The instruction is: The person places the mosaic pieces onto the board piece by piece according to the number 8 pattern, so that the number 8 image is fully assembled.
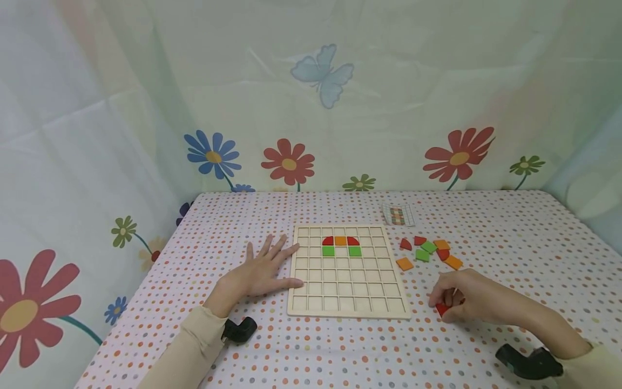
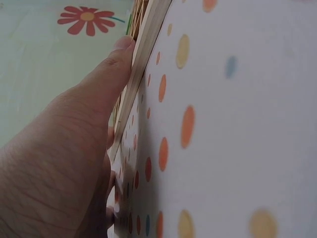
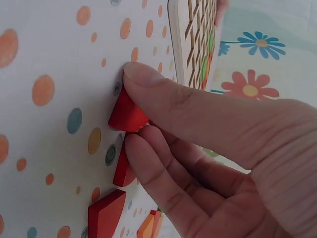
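Note:
A wooden grid board (image 1: 350, 292) lies on the dotted tablecloth. Set in its upper cells are two red quarter-round tiles (image 1: 328, 241), an orange square tile (image 1: 340, 241) between them, and two green square tiles (image 1: 355, 251) below. Spread flat at the board's left side, my left hand (image 1: 259, 274) touches the edge with thumb and a fingertip. To the right of the board, my right hand (image 1: 468, 294) pinches a red quarter-round tile (image 3: 128, 116) at the cloth. Against its index finger is another red tile (image 3: 123, 168); a third red piece (image 3: 106, 213) lies close by.
Loose orange tiles (image 1: 404, 263), green tiles (image 1: 422, 255) and red tiles (image 1: 405, 244) are scattered right of the board. Behind them lies a small pattern card (image 1: 398, 215). A flowered cloth backdrop (image 1: 389, 108) rises at the table's back edge.

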Available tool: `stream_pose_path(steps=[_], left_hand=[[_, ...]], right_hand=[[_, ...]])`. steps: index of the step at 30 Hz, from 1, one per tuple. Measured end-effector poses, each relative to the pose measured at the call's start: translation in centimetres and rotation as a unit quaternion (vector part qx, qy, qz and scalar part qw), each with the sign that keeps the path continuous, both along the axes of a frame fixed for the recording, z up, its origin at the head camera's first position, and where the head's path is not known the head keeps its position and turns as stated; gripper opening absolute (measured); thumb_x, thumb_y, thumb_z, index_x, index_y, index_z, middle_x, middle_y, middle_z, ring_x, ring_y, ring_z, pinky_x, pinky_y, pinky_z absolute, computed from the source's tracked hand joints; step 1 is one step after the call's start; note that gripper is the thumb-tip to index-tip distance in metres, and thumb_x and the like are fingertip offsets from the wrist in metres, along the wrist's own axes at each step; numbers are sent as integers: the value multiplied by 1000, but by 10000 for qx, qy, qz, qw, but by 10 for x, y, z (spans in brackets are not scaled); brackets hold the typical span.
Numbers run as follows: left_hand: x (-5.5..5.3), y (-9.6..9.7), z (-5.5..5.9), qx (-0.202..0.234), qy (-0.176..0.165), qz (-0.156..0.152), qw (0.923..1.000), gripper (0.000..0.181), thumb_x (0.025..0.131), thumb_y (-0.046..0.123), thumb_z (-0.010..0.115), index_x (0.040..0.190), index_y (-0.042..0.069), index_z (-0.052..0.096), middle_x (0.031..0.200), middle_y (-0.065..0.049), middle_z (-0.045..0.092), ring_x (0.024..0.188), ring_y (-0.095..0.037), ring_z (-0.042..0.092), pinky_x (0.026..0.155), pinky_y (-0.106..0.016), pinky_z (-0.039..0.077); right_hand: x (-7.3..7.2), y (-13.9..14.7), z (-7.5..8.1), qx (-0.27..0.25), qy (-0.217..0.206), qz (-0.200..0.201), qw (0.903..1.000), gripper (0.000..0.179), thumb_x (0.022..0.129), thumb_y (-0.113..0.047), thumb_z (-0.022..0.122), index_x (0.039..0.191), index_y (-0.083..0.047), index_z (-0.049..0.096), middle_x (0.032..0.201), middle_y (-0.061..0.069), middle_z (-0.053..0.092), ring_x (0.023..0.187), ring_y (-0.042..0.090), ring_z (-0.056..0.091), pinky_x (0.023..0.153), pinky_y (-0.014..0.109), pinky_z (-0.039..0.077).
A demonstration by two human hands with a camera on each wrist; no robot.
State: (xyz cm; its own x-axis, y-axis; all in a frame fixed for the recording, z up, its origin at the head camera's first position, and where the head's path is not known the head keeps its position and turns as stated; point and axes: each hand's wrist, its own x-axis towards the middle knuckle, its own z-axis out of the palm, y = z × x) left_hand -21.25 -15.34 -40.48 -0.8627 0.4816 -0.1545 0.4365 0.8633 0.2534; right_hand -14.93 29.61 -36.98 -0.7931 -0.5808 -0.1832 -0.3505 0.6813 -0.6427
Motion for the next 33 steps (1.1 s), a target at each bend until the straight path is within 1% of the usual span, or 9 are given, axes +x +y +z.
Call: stream_pose_path(steps=[3, 6, 10, 14, 19, 23, 27, 30, 33], left_hand=[[-1, 0, 0, 9, -8, -3, 10000, 92, 95, 75, 53, 169, 29, 23, 176, -8, 6, 161, -38, -4, 118, -77, -5], [-1, -1, 0, 12, 3, 5, 10000, 92, 95, 75, 54, 169, 29, 23, 176, -9, 6, 161, -38, -4, 117, -77, -5], [-2, -2, 0, 13, 6, 12, 10000, 92, 95, 75, 54, 169, 29, 23, 176, -8, 6, 161, -38, -4, 117, -77, -5], [-3, 0, 0, -9, -34, 20, 10000, 93, 94, 77, 53, 169, 30, 22, 176, -8, 5, 161, -38, -5, 118, -77, -6], [-3, -1, -1, -18, -56, 31, 10000, 94, 94, 77, 53, 169, 29, 22, 176, -8, 6, 161, -38, -4, 117, -77, -6], [-2, -1, 0, 7, -35, 44, 10000, 93, 94, 76, 54, 169, 29, 23, 176, -8, 6, 161, -38, -4, 118, -77, -6], [-2, -2, -1, 16, -24, 6, 10000, 93, 95, 76, 53, 169, 29, 23, 176, -8, 6, 160, -39, -5, 117, -78, -5], [-2, -3, -1, 14, -46, -51, 10000, 92, 96, 75, 53, 169, 29, 22, 176, -8, 4, 160, -40, -6, 116, -79, -4], [-2, -2, -2, 18, -40, -80, 10000, 91, 96, 75, 53, 169, 29, 22, 176, -8, 4, 160, -41, -6, 116, -79, -4]], right_hand=[[1, 0, -1, 2, 149, -12, 9999, 21, 80, -3, 89, 93, -14, 76, 85, -9, 64, 70, 2, 53, 60, 24, 50], [3, 1, -1, -20, 205, -88, 9997, 20, 79, -5, 90, 89, -15, 76, 84, -9, 65, 70, 2, 55, 60, 24, 52], [4, 1, -1, -9, 69, -190, 9998, 18, 80, -5, 89, 88, -16, 76, 83, -8, 66, 70, 2, 55, 60, 25, 51], [5, -1, 1, 103, 195, -79, 9997, 19, 81, -5, 88, 88, -18, 76, 83, -10, 65, 69, 2, 53, 59, 23, 50], [3, -8, 5, 162, 476, 146, 9986, 18, 83, -5, 87, 91, -19, 78, 86, -11, 62, 71, 1, 53, 60, 22, 50], [-3, -20, 9, 313, 658, 371, 9966, 17, 86, -7, 85, 98, -19, 82, 86, -11, 57, 73, 1, 50, 62, 22, 48], [-10, -38, 14, 270, 576, 621, 9960, 15, 89, -8, 82, 98, -21, 82, 89, -10, 56, 77, 1, 52, 66, 22, 51], [-16, -54, 19, 203, 688, 665, 9952, 13, 90, -10, 83, 96, -22, 82, 90, -11, 58, 79, 1, 55, 70, 23, 54], [-24, -71, 25, 118, 1011, 569, 9932, 12, 89, -11, 84, 94, -22, 82, 88, -14, 61, 79, 2, 56, 71, 24, 53]])
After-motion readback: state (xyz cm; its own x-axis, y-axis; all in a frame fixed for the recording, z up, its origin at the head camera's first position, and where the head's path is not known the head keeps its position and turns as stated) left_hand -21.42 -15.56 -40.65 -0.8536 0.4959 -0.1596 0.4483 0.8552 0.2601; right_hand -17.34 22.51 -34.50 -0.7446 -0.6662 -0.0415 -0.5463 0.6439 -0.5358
